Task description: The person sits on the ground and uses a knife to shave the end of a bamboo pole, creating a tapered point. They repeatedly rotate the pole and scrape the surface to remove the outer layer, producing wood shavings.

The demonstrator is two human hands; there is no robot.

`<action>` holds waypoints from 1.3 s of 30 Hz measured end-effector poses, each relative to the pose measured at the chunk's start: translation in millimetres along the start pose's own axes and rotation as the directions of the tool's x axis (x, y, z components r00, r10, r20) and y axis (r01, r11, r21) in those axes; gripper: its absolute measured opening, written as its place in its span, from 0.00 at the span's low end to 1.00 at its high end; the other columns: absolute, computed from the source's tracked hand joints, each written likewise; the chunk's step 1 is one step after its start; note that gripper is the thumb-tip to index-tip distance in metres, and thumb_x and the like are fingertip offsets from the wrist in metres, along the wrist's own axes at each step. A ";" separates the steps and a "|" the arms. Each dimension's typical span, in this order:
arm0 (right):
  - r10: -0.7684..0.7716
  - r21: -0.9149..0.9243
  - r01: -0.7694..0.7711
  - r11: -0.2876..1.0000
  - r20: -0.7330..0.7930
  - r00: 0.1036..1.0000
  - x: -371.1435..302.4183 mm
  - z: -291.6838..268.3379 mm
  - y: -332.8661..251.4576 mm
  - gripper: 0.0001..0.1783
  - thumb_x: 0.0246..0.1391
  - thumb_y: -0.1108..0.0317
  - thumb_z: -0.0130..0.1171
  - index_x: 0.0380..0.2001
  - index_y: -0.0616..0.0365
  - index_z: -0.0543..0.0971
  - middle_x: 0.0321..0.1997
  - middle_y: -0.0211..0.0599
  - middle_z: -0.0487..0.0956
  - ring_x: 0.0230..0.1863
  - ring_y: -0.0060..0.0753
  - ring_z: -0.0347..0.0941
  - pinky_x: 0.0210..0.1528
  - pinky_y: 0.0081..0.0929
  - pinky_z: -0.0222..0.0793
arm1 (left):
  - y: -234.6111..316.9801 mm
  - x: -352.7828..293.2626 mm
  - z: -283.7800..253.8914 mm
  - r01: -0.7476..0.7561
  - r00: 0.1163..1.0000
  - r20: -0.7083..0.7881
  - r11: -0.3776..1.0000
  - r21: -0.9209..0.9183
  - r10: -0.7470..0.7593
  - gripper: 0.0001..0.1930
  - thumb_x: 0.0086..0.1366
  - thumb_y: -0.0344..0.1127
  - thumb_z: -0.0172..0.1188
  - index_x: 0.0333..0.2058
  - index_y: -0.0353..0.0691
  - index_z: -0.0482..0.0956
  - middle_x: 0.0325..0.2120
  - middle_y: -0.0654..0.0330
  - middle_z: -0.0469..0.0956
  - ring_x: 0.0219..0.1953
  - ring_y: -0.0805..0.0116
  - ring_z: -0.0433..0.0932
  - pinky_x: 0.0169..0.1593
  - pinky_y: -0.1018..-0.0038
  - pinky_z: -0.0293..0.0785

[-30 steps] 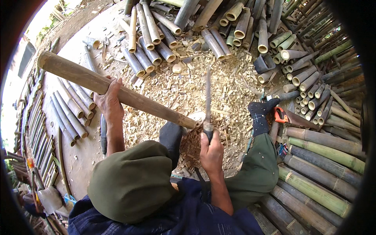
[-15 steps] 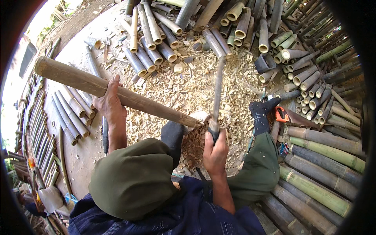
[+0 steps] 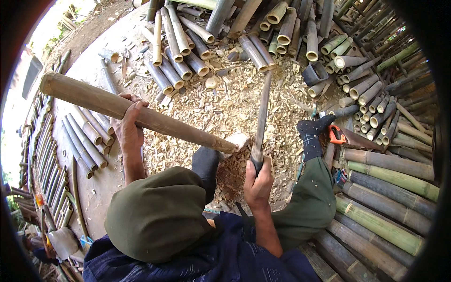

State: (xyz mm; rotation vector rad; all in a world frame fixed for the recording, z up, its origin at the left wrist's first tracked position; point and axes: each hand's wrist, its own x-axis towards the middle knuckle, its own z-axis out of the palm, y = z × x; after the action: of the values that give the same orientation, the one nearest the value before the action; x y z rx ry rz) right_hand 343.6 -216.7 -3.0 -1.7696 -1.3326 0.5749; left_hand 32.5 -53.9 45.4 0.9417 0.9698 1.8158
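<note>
My left hand (image 3: 128,129) is wrapped round a long brown bamboo pole (image 3: 176,130). The pole slants down to the right, and its narrow lower end rests at a pale wooden chopping block (image 3: 238,139). In my right hand (image 3: 259,186) is the dark handle of a machete (image 3: 263,110), its long worn blade pointing away from me. The blade stands just right of the block, apart from the pole as far as I can tell. My knee and raised leg in green trousers (image 3: 155,214) hide part of the near ground.
Wood chips (image 3: 221,103) cover the ground around the block. Cut bamboo tubes (image 3: 181,68) lie beyond, with more stacked at right (image 3: 380,207). An orange-handled saw (image 3: 336,135) lies by my right foot (image 3: 310,134). A dark plastic container (image 3: 315,73) stands among the tubes.
The fingers of my left hand now curl over the top of the pole, where before mainly the thumb showed. The machete has stayed upright, its blade tilting slightly more to the right.
</note>
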 end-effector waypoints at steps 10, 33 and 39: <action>0.256 -0.231 -0.199 0.952 0.251 0.933 -4.4 7.0 32.8 0.22 0.68 0.50 0.54 0.44 0.61 0.70 0.31 0.60 0.82 0.35 0.71 0.79 0.37 0.61 0.74 | -5.6 2.2 -5.1 0.072 0.980 0.190 0.993 -0.095 -0.053 0.24 0.56 0.22 0.67 0.52 0.36 0.71 0.36 0.58 0.76 0.41 0.62 0.81 0.53 0.60 0.81; 0.534 -0.144 -0.524 0.840 0.046 0.844 -40.4 41.0 172.3 0.24 0.67 0.53 0.56 0.50 0.67 0.76 0.39 0.57 0.81 0.43 0.60 0.79 0.48 0.49 0.71 | -171.2 -106.1 60.3 0.429 0.770 0.328 0.824 0.370 -0.548 0.45 0.51 0.31 0.74 0.67 0.33 0.63 0.54 0.47 0.75 0.56 0.56 0.76 0.61 0.61 0.74; 0.586 -0.196 -0.571 0.798 0.028 0.810 -38.4 51.0 169.5 0.26 0.68 0.51 0.54 0.54 0.66 0.74 0.46 0.60 0.80 0.49 0.68 0.77 0.52 0.53 0.70 | -165.7 -85.2 52.8 0.497 0.866 -0.011 0.859 0.121 -0.500 0.29 0.54 0.29 0.61 0.55 0.30 0.67 0.37 0.53 0.75 0.34 0.67 0.77 0.38 0.68 0.79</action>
State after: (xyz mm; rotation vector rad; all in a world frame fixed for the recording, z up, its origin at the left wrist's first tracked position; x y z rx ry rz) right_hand 386.5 -251.6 -175.5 -2.3464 -0.8926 0.8944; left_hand 162.9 -62.5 -97.6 0.6914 1.1934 1.3169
